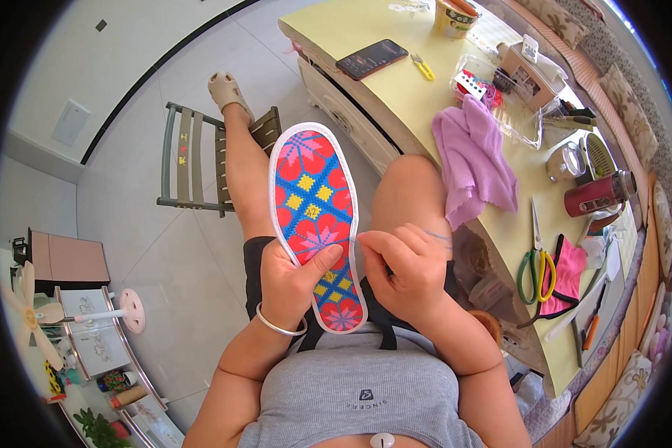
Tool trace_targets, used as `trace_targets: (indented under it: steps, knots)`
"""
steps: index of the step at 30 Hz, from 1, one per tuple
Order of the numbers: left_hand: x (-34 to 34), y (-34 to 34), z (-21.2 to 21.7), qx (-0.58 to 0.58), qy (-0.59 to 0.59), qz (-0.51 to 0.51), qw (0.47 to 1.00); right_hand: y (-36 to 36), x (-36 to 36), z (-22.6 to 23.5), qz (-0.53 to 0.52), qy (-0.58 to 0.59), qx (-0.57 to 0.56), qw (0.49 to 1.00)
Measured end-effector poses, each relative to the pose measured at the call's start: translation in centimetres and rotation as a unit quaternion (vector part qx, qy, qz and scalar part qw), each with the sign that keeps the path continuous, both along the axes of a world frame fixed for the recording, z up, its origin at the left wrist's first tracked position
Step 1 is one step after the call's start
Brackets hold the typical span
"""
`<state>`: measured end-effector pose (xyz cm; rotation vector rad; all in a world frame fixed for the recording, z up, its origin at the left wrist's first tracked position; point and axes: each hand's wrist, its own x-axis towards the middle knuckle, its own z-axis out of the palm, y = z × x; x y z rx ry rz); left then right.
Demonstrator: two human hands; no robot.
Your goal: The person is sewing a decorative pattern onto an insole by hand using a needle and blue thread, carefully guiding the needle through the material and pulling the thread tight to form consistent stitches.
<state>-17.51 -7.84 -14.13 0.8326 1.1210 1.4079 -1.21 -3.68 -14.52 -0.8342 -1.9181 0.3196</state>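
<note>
A shoe insole (pixel 313 187) with a white rim, patterned in red, blue, yellow and pink, is held over a seated person's lap, its wider end pointing away. The left hand (pixel 287 284) has its fingers closed around the left edge, thumb flat on top. The right hand (pixel 409 269) is beside the right edge, fingers curled and pinched together; whether they grip anything, I cannot tell. On the pale yellow worktop (pixel 351 26) at right lie a lilac cloth (pixel 470 149) and scissors (pixel 536 233)
</note>
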Motion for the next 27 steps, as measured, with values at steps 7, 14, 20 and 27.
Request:
trace_targets:
  steps: [7, 14, 20, 27]
  knots:
    - [-0.1, 0.0, -0.4, -0.004, -0.002, -0.008, 1.000, 0.0, -0.2, -0.2, -0.002, -0.006, -0.005, 1.000]
    - [-0.1, -0.2, -0.6, 0.016, 0.049, -0.002, 0.999, -0.1, -0.2, -0.2, -0.005, -0.016, -0.004, 1.000]
    - [0.6, -0.5, -0.8, 0.106, 0.194, 0.040, 0.974, -0.5, -0.6, -0.3, -0.006, -0.049, -0.010, 0.999]
    - [0.5, -0.6, -1.6, 0.159, 0.257, 0.049, 0.952, -1.2, -0.9, -0.3, 0.003, 0.044, -0.068, 0.997]
